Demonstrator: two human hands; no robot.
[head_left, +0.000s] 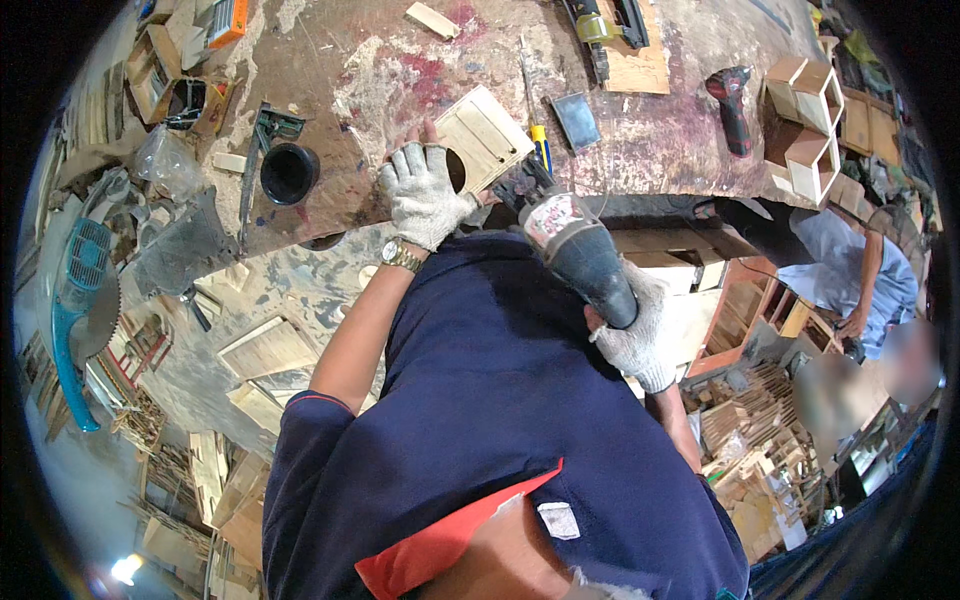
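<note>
Left hand [426, 196] splayed flat on wooden panel [487, 125] — right hand's [643, 325] fingers wrapped round back of barrel-grip power tool [578, 245].

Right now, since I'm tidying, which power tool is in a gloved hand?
The dark barrel-shaped power tool with the pale sticker: the right hand grips its rear. The red-and-black drill and teal circular saw are unheld.
</note>
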